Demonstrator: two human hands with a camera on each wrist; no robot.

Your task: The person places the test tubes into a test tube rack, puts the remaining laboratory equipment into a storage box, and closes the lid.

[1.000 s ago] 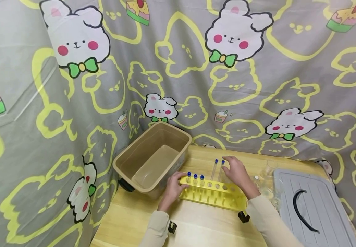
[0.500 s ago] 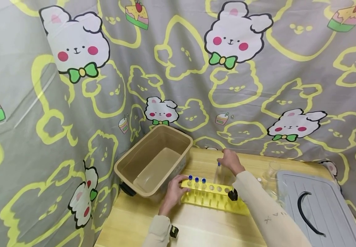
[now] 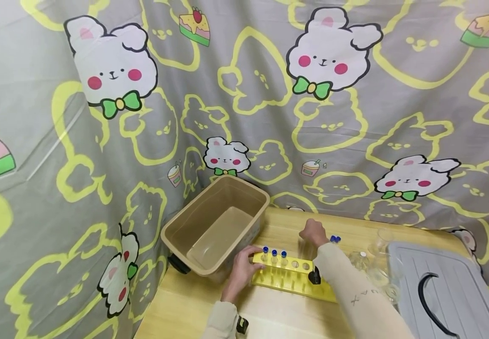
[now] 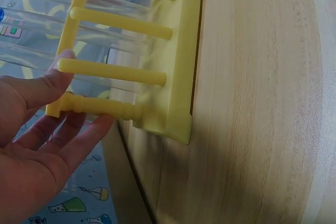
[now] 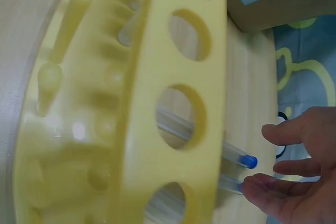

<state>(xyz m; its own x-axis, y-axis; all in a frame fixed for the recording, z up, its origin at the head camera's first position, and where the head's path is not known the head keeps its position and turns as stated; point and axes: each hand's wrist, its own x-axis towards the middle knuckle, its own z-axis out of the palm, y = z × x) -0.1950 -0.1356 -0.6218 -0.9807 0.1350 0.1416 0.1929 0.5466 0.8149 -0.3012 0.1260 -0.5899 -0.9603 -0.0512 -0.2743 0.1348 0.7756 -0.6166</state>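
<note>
At the left end of a yellow test tube rack (image 3: 288, 266), my left hand (image 3: 242, 267) grips the frame, thumb on the top plate and fingers round an end post in the left wrist view. Three blue-capped test tubes (image 3: 274, 254) stand in the holes near that hand. Behind the rack is my right hand (image 3: 313, 231), largely hidden by its sleeve in the head view. The right wrist view shows its thumb and fingers spread around a blue cap (image 5: 248, 161) of a tube lying behind the rack. Its fingertips partly cover a second tube's (image 5: 230, 183) end.
A brown plastic bin (image 3: 216, 226) stands left of the rack. Two more blue caps (image 3: 335, 239) show beyond the right forearm. Clear glassware (image 3: 375, 268) stands beside a grey lid (image 3: 439, 287) with a black handle. A patterned curtain (image 3: 269, 117) closes off the back.
My right hand has moved back and left over the tubes behind the rack, covering their caps in the head view. Two caps right of the arm have come into sight. The left hand stays put.
</note>
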